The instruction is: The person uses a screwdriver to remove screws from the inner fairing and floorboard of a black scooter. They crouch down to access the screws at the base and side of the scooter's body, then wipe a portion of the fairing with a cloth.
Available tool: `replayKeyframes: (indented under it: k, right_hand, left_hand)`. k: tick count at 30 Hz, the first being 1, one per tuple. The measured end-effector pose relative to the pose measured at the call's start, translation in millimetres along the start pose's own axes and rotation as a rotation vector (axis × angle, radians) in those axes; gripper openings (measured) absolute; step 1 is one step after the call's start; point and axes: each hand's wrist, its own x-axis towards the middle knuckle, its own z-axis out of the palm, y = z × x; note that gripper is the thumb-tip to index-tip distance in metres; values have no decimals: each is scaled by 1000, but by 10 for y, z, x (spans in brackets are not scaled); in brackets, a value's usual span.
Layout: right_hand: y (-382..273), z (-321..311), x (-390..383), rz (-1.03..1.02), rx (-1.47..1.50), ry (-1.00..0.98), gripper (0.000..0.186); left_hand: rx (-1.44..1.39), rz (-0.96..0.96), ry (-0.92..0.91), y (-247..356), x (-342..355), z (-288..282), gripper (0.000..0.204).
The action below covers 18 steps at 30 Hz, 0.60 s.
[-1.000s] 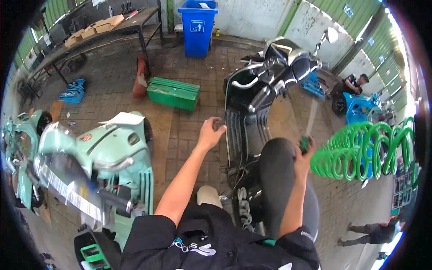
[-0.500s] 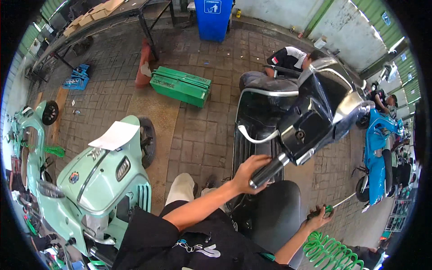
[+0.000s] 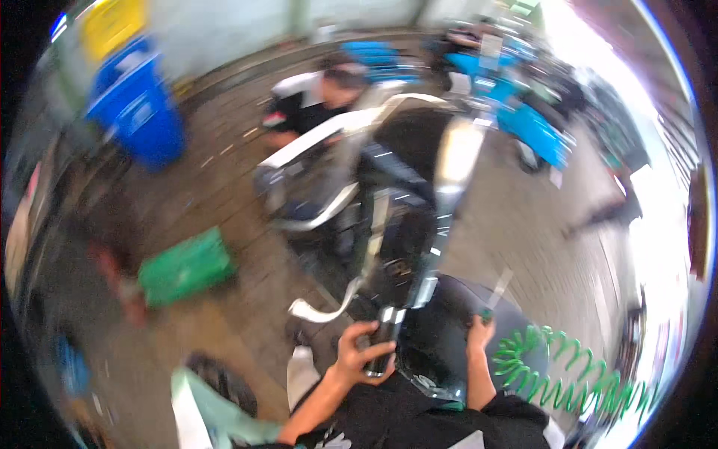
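Pretty blurry shot, but the left hand [image 3: 359,352] is wrapped tight around the dark handlebar grip [image 3: 383,346] of a black and chrome scooter [image 3: 396,187]. The right hand [image 3: 479,335] is pinching a green-handled tool [image 3: 493,295], blade pointing up over the black seat [image 3: 449,329]. A coiled green air hose [image 3: 568,374] lies just right of that. Nothing looks taken apart yet, so the work's probably barely started. A green toolbox [image 3: 187,266] sits on the brick floor [image 3: 224,187], a blue bin [image 3: 138,112] beyond it.

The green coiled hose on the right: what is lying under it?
Grey paved floor shows beside the green coiled hose, which starts near the right hand. The picture is blurred, and the coils hide whatever lies directly beneath them.
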Motion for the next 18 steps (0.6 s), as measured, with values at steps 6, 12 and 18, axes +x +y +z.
replayKeyframes:
  k: [6,12,18]
  right_hand:
    - [-299,709,-975,-60,-315,-292,46]
    - [1156,1400,-1599,-92,-234,-694,55]
    - [1830,2382,-1624,-296,-116,-888,58]
  left_hand:
    - [81,88,-178,-256,-139,127,44]
    - [59,361,-110,-368,-223,387,32]
    - [-105,546,-47,-492,-98,476,27]
